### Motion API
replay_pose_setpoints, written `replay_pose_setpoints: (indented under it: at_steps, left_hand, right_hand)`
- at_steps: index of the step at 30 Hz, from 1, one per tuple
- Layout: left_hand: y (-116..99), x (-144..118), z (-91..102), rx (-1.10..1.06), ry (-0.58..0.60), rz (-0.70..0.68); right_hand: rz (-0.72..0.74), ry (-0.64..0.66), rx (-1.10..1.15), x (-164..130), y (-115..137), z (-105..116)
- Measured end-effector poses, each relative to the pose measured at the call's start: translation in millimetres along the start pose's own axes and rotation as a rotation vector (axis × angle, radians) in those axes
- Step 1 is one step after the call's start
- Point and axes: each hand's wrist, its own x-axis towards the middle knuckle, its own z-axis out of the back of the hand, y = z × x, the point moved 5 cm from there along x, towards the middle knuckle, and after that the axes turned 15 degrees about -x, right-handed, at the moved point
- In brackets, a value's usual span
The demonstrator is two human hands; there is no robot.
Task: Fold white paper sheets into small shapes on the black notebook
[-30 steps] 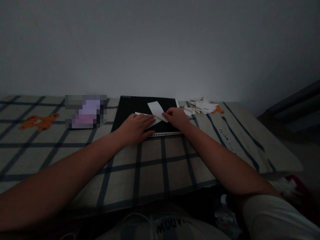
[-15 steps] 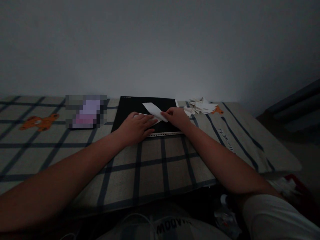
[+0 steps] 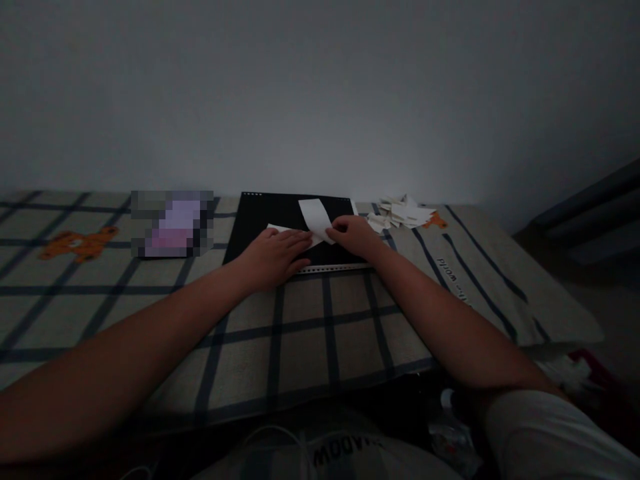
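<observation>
A folded strip of white paper [image 3: 316,213] lies over a black spiral-bound notebook [image 3: 265,210]. One arm of the strip points away towards the wall; the other runs left beneath my left hand [image 3: 277,255]. That hand is flat, its fingers stretched over the paper and its palm near the notebook's front edge. At the fold, my right hand [image 3: 353,233] pinches the paper's right side between thumb and forefinger. Its other fingers are curled and partly hidden.
A pile of white folded paper pieces [image 3: 405,212] sits right of the notebook. On the left lies a pixelated phone-like object [image 3: 175,227]. A checked cloth [image 3: 300,333] covers the table, which meets a grey wall [image 3: 320,100]. Below the front edge is a clear plastic bottle [image 3: 453,430].
The strip's far arm has swung to the right and now points more directly at the wall. My right hand has shifted slightly right; my left hand stays almost where it was.
</observation>
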Motion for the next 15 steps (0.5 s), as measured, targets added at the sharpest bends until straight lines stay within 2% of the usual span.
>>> replay_pose_setpoints:
  at_steps: [5,11,15]
  left_hand:
    - [-1,-1,4.6,0.030,-0.031,-0.020]
    - [-3,-1,12.6,0.058,-0.061,-0.026]
    - [-4,0,12.2,0.047,-0.048,-0.021]
  right_hand:
    - [-0.080,-0.010,-0.011,1,-6,-1]
    - [-0.015,-0.033,-0.034,-2,3,-2]
    - [-0.027,-0.024,-0.072,-2,4,-2]
